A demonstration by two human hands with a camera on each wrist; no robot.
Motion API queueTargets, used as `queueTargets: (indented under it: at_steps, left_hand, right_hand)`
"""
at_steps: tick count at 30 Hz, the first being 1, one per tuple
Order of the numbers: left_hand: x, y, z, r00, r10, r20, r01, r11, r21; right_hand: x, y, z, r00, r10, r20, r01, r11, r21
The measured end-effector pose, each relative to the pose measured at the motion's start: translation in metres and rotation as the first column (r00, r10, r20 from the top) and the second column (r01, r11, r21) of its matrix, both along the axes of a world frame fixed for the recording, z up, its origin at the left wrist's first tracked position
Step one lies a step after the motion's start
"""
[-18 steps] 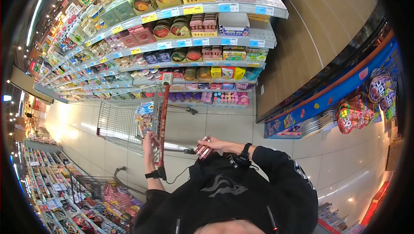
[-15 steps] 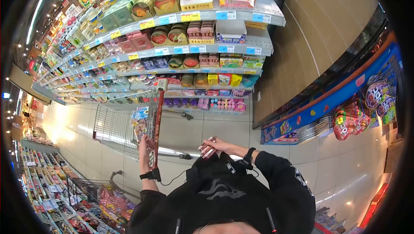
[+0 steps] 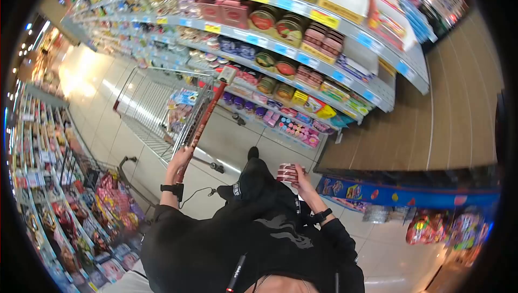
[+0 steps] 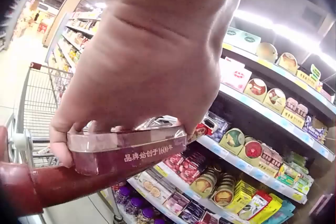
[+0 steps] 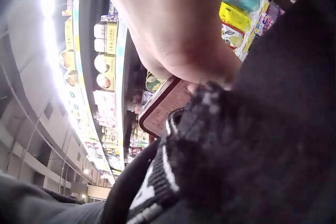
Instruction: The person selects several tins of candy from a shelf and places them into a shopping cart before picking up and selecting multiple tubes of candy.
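My left hand [image 3: 179, 161] is at the near end of the shopping cart's red handle [image 3: 205, 123]. In the left wrist view its fingers curl round a flat pinkish tin [image 4: 126, 150] with white lettering, lying right over the handle. My right hand [image 3: 306, 182] grips a small stack of flat dark-red and white tins [image 3: 287, 173] in front of my body. Sleeve and wrist cover most of the right wrist view, where one rounded tin edge [image 5: 165, 106] shows below the hand. The wire cart [image 3: 156, 99] carries some colourful packets [image 3: 181, 109].
Shelves [image 3: 259, 39] of candy tins and boxes run along the front. A brown panelled wall [image 3: 399, 136] and a blue display [image 3: 377, 193] with hanging bags stand at right. Another cart [image 3: 116, 201] with bags and a goods display [image 3: 48, 185] are at left.
The head view has turned, so the shelves tilt and shift right. A leg and shoe now show ahead of my body. The right hand still holds its tins; the left stays at the handle.
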State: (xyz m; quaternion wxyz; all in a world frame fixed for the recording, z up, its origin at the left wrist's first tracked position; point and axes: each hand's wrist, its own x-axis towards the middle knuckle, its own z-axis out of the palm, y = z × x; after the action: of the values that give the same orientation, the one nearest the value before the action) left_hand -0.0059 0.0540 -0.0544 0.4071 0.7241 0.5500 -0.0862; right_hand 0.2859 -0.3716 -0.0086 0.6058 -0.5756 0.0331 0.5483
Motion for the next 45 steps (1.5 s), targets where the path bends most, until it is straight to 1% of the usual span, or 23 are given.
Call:
queueTargets:
  at_steps: [2,5,7,9,11,13,15,18,19,21,22,23,25,27,29,30,31,33,34,36,39,41,45]
  left_hand:
    - [0.004,0.001,0.021,1.0,0.004,-0.008,-0.004,1.0,-0.002]
    - [0.023,-0.014,0.067,0.996,0.065,-0.056,-0.061,0.996,0.071]
    - [0.023,-0.007,0.063,0.997,0.077,-0.018,-0.077,0.997,0.012]
    - [0.035,-0.008,0.06,0.952,0.242,0.185,-0.273,0.948,0.165]
    - [0.05,-0.002,0.066,0.925,0.265,0.27,-0.293,0.954,0.068]
    - [0.079,-0.002,0.074,0.573,0.568,0.591,-0.328,0.82,-0.469]
    - [0.111,-0.003,0.073,0.545,0.562,0.622,-0.294,0.823,-0.486]
    - [0.151,-0.007,0.048,0.484,0.692,0.536,-0.24,0.694,-0.679]
    - [0.163,-0.011,0.038,0.487,0.688,0.538,-0.238,0.698,-0.675]
    - [0.185,-0.012,0.018,0.455,0.547,0.703,-0.347,0.836,-0.425]
    - [0.186,-0.008,0.004,0.423,0.534,0.732,-0.346,0.842,-0.414]
    - [0.185,-0.006,-0.011,0.429,0.529,0.732,-0.34,0.845,-0.412]
    - [0.19,-0.008,-0.005,0.502,0.316,0.805,-0.317,0.933,-0.169]
    - [0.186,-0.015,0.001,0.565,0.395,0.724,-0.3,0.916,-0.266]
    - [0.179,-0.007,-0.031,0.629,0.197,0.752,-0.276,0.961,-0.021]
    - [0.188,-0.009,-0.001,0.678,0.257,0.689,-0.317,0.947,-0.041]
    - [0.19,-0.007,-0.008,0.669,0.251,0.699,-0.327,0.945,-0.027]
    - [0.184,-0.003,-0.023,0.777,0.103,0.62,-0.287,0.936,0.205]
    - [0.184,-0.001,-0.023,0.736,0.253,0.629,-0.332,0.943,0.01]
    - [0.181,0.006,-0.018,0.78,0.153,0.607,-0.285,0.95,0.127]
    - [0.177,0.023,-0.026,0.821,0.11,0.56,-0.265,0.942,0.203]
    - [0.181,0.027,-0.009,0.726,0.339,0.598,-0.361,0.928,-0.088]
    - [0.164,0.049,-0.048,0.785,0.194,0.588,-0.338,0.93,0.145]
  right_hand:
    - [0.014,0.019,-0.005,0.992,-0.123,-0.013,0.123,0.992,-0.019]
    - [0.036,0.055,-0.007,0.996,-0.085,0.021,0.086,0.994,-0.067]
    - [0.05,0.086,0.004,0.999,-0.034,0.007,0.034,0.998,-0.055]
    - [0.06,0.12,0.018,0.997,0.078,-0.012,-0.078,0.997,-0.013]
    - [0.065,0.151,0.021,0.994,0.11,-0.03,-0.111,0.993,-0.028]
    - [0.069,0.174,0.012,0.984,0.167,-0.055,-0.17,0.984,-0.048]
    - [0.072,0.192,0.007,0.977,0.205,-0.062,-0.208,0.977,-0.051]
    - [0.081,0.203,-0.005,0.972,0.225,-0.065,-0.228,0.973,-0.045]
    - [0.084,0.203,-0.005,0.973,0.221,-0.065,-0.224,0.974,-0.04]
    - [0.091,0.203,-0.005,0.978,0.18,-0.107,-0.187,0.981,-0.054]
    - [0.095,0.2,-0.009,0.98,0.159,-0.117,-0.164,0.986,-0.038]
    - [0.101,0.197,-0.013,0.981,0.151,-0.119,-0.156,0.987,-0.036]
    - [0.112,0.191,-0.018,0.987,0.045,-0.151,-0.057,0.996,-0.07]
    - [0.126,0.179,-0.029,0.991,0.015,-0.134,-0.02,0.999,-0.036]
    - [0.143,0.183,-0.011,0.99,-0.014,-0.139,0.008,0.999,-0.041]
    - [0.15,0.186,0.002,0.992,-0.013,-0.127,0.008,0.999,-0.039]
    - [0.159,0.187,0.002,0.993,0.0,-0.119,-0.002,1.0,-0.021]
    - [0.176,0.182,0.001,0.995,0.011,-0.101,-0.014,1.0,-0.027]
    - [0.184,0.181,0.001,0.995,0.02,-0.096,-0.02,1.0,0.004]
    - [0.197,0.177,-0.016,0.997,0.032,-0.077,-0.031,0.999,0.005]
    - [0.207,0.189,0.015,0.99,0.13,-0.058,-0.129,0.991,0.023]
    - [0.21,0.188,-0.014,0.997,0.066,-0.038,-0.066,0.998,0.0]
    - [0.211,0.202,-0.018,0.99,0.136,0.039,-0.138,0.989,0.047]
